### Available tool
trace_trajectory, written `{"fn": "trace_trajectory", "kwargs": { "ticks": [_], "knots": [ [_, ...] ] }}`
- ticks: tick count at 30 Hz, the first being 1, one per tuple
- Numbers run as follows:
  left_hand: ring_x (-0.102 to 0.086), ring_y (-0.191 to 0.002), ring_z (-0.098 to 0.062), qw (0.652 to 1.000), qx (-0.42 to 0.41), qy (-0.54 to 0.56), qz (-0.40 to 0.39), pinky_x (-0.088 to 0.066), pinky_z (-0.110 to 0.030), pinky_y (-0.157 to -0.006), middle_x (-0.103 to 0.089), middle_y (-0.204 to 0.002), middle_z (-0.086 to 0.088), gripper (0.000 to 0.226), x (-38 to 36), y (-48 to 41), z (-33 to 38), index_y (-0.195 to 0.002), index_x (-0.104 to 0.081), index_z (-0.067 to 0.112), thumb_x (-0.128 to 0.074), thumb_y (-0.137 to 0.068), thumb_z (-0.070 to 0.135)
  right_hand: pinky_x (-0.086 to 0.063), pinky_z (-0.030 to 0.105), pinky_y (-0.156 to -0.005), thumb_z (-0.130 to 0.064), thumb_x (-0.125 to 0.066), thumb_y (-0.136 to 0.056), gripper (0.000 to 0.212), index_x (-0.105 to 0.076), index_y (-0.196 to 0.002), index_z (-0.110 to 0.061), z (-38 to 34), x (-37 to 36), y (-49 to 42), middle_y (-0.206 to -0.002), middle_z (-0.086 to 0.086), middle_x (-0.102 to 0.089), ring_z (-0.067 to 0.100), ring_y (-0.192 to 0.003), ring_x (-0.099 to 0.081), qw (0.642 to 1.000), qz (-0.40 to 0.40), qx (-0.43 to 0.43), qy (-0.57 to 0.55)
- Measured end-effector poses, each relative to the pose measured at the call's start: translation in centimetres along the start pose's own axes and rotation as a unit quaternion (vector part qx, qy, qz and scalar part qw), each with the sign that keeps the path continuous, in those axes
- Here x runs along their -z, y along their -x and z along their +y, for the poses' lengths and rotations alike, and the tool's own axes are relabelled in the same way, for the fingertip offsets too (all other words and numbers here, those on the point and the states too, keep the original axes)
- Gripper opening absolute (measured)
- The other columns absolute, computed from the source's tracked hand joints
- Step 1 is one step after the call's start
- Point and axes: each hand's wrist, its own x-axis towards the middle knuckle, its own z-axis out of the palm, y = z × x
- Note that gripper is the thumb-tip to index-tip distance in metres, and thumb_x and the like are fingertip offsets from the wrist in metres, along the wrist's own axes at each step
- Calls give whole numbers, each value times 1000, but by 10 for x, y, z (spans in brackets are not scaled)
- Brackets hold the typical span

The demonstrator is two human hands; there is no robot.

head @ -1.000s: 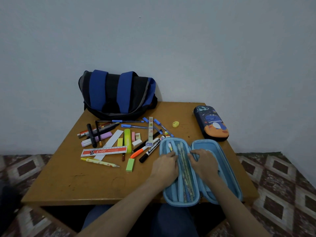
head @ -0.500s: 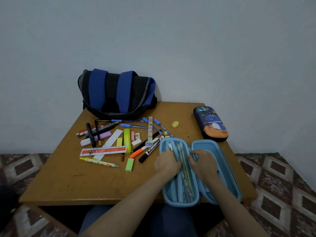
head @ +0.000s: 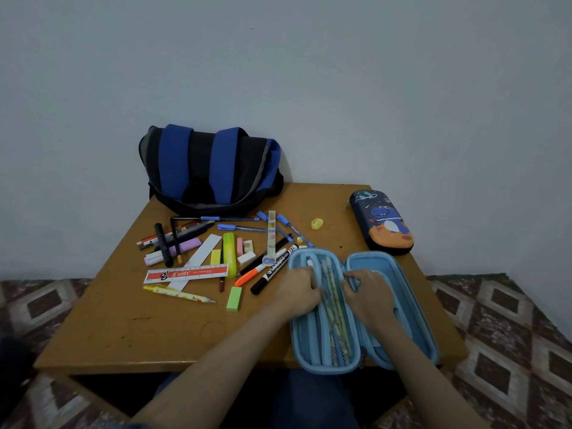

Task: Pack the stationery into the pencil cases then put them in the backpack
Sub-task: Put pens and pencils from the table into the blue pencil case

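A light blue pencil case (head: 427,335) lies open at the table's front right. Several pencils (head: 335,308) sit under the mesh pocket in its left half. My left hand (head: 297,289) lies on that half with fingers curled on the mesh pocket beside the pencils. My right hand (head: 368,292) grips the case's centre divider with bent fingertips. A shut dark blue pencil case (head: 383,221) lies at the back right. The black and blue backpack (head: 210,168) stands at the back against the wall. Loose stationery is spread left of the open case: a red ruler (head: 185,274), a black marker (head: 272,270), a green eraser (head: 233,299).
The wooden table (head: 139,329) shows bare wood at its front left. A small yellow sharpener (head: 317,223) lies between the pen pile and the dark case. Several blue pens (head: 238,227) lie just before the backpack. Patterned floor lies on both sides.
Both hands stay on the open blue case; their fingers have shifted slightly around the pencils in the mesh pocket. Nothing else on the table has moved.
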Motion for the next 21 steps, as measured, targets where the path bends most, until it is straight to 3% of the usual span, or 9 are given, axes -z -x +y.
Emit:
{"fn": "trace_trajectory", "kwargs": {
  "ticks": [2, 8, 11, 15, 18, 21],
  "knots": [
    [-60, -80, -21, 1000, 0, 5, 8, -53, -34, -72, -64, -93, -11, 15, -1, 0, -2, -90, -59, 7, -56, -91, 21, -45, 33, -87, -28, -55, -91, 29, -67, -113, -12, 0, -1, 0, -112, 7, -65, 22, -106, -57, 1000, 0, -1, 2],
    [-64, -81, -23, 999, -4, 49, 11, -55, -38, -76, -66, -83, -9, 21, 0, 2, -8, -73, -58, 14, -57, -91, 25, -45, 33, -87, -30, -55, -92, 30, -67, -113, -13, 1, -2, -1, -111, 7, -65, 23, -106, -57, 1000, 3, -2, 5],
    [-63, -72, -19, 994, 10, 60, 85, -57, -35, -70, -66, -82, -6, 20, 14, -1, -15, -88, -64, 10, -50, -95, 23, -45, 35, -86, -32, -54, -93, 31, -68, -113, -12, 2, -2, -1, -111, 8, -65, 25, -106, -57, 1000, 1, -1, 3],
    [-54, -62, -14, 969, 123, 0, 214, -44, -24, -52, -58, -74, -1, 22, 47, -5, -50, -99, -64, 9, -50, -96, 26, -45, 34, -86, -32, -54, -93, 32, -67, -113, -12, 3, -1, -1, -110, 8, -65, 24, -106, -56, 1000, -7, 0, 3],
    [-60, -78, -21, 960, 185, -71, 200, -49, -29, -61, -63, -86, -8, 23, 57, 1, -79, -105, -65, 7, -51, -94, 23, -45, 34, -85, -31, -54, -93, 31, -68, -112, -11, 3, -2, -1, -108, 9, -66, 25, -104, -57, 1000, -1, 5, 6],
    [-62, -88, -21, 959, 195, -124, 162, -49, -28, -63, -65, -96, -9, 25, 55, 5, -92, -112, -64, 11, -54, -93, 26, -47, 36, -83, -30, -56, -92, 30, -69, -110, -9, 3, -3, -2, -106, 10, -67, 26, -102, -58, 1000, 3, 8, 2]
  ]
}}
